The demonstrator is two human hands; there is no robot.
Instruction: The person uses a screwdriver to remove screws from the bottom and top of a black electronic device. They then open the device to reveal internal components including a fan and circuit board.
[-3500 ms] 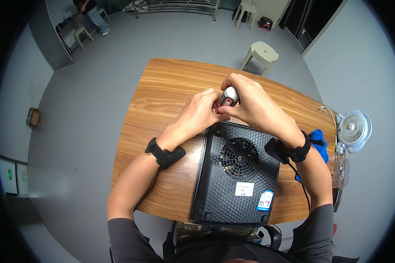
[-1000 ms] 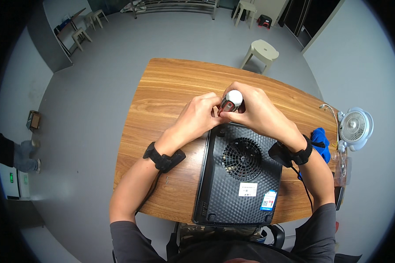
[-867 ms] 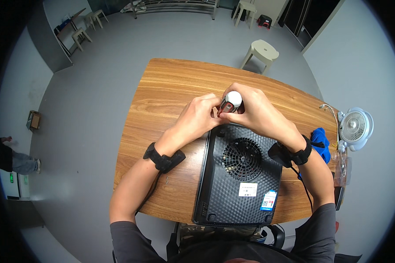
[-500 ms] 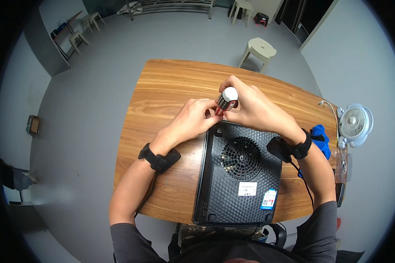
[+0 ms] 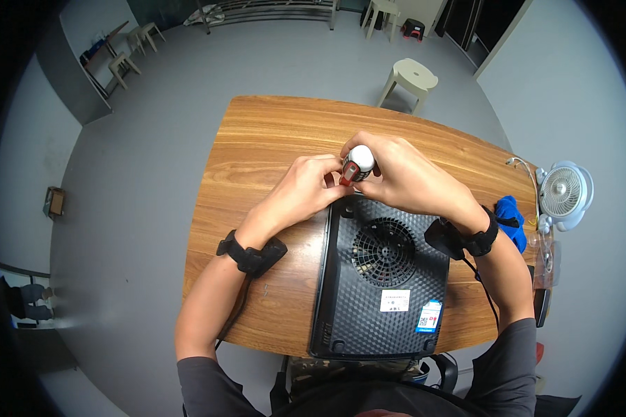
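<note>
Wood tbl (image 5: pixel 257 132): R hand (image 5: pixel 405 170) grip wrapped round wht-topped tool (image 5: pixel 359 161), tip hidden; L hand (image 5: pixel 299 187) grip, can't tell.

Right hand (image 5: pixel 400 172): you have it wrapped round the screwdriver (image 5: pixel 359 158), white cap up, at the far edge of the device (image 5: pixel 351 313).
Left hand (image 5: pixel 300 186): your fingertips sit at the screwdriver's red lower end; whether they grip it cannot be told.
Device: black, its near end at the near edge of the tabletop (image 5: pixel 257 139); a round grille (image 5: pixel 384 251) faces you.
Bits (image 5: pixel 266 290): small, left of the device.
Straps (image 5: pixel 254 257): black, one on each of your wrists.
Cloth (image 5: pixel 510 217): blue, bunched by the tabletop's right edge.
Fan (image 5: pixel 562 193): pale blue, near the far right corner.
Stool (image 5: pixel 413 75): beyond the far edge.
</note>
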